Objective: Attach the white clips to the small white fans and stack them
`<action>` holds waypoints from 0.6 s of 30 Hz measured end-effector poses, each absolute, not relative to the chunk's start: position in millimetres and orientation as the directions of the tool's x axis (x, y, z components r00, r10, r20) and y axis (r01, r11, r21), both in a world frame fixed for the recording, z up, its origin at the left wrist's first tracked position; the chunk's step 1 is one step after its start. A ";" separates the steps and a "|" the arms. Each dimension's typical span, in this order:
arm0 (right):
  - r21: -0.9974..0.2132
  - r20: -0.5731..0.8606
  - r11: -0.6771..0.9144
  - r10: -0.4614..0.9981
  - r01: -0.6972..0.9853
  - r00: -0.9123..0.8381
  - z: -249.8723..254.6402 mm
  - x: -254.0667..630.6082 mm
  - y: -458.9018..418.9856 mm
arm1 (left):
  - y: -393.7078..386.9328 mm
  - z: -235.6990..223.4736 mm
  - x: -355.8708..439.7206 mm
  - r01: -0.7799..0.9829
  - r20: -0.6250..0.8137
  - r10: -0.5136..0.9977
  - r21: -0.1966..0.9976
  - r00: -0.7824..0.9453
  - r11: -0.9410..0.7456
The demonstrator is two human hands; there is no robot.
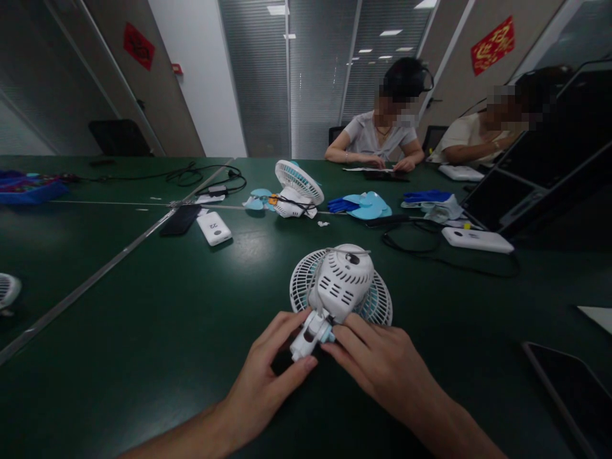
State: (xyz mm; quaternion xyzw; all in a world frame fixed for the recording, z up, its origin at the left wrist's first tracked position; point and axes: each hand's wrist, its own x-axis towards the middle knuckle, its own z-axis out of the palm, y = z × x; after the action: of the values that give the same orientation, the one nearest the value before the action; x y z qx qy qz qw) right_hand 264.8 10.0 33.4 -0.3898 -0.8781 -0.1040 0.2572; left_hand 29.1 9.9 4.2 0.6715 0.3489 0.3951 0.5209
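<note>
1. Two bare hands are placed on one white fan [342,280], which is laid grille-down on the dark green table [191,331], well apart from the far edge and toward the near one.
2. Left hand [268,370]: thumb and fingers are curved narrowly around the white clamp [303,344] at the fan's neck; the clamp is held tilted.
3. Right hand [387,363]: the light-blue knob [326,333] on the clamp's side is pinched by the fingertips; the exact grip is partly hidden by the fingers.
4. A grey cord [356,251] is draped over the motor housing.
5. Closer to the far edge, a second fan [291,205] is set with its grille tilted upward; loose light-blue blades [261,199] are seen beside it.
6. To its right, another blue blade set [370,205] is laid beside a dark-blue glove [338,205].
7. Left of centre, a white power bank [213,228], marked 22, is placed near a dark phone [179,220].
8. At the far edge, a co-worker in a grey shirt [373,134] is seated.
</note>
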 end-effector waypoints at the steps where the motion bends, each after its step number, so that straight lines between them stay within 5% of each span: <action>1: -0.023 0.544 0.666 0.634 0.745 -0.550 33.8 263.6 9.2 | 9.9 3.7 29.2 0.057 0.170 0.880 0.974 0.443 -0.217; 18: -0.004 0.587 0.617 0.639 0.787 -0.497 30.4 262.4 9.3 | 10.1 4.4 28.9 0.077 0.158 0.886 0.974 0.436 -0.212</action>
State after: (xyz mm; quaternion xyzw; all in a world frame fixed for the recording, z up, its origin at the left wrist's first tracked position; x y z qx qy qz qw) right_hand 262.4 9.3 30.4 -0.4170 -0.8549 -0.1334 0.2784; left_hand 28.9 10.1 4.4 0.6724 0.3582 0.3923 0.5154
